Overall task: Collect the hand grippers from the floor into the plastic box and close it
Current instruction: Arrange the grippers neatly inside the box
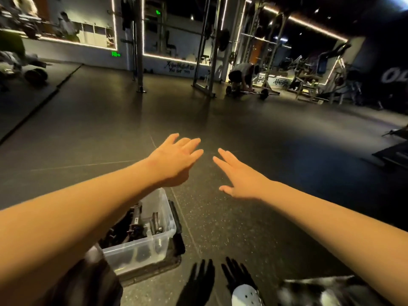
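A clear plastic box (141, 246) stands on the dark gym floor at lower left, open, with several dark hand grippers (134, 226) lying inside. It rests on a dark flat piece, perhaps its lid (174, 257). My left hand (176, 157) and my right hand (238, 175) are stretched out forward above the floor, fingers straight and spread, holding nothing. My left forearm crosses over the box's far left part. No loose hand gripper shows on the floor.
My foot in a white perforated shoe (245, 294) is at the bottom, with hand shadows (198, 281) on the floor beside it. A person (242, 74) bends over a barbell (249, 91) far ahead. Racks (205, 51) and machines line the back and right.
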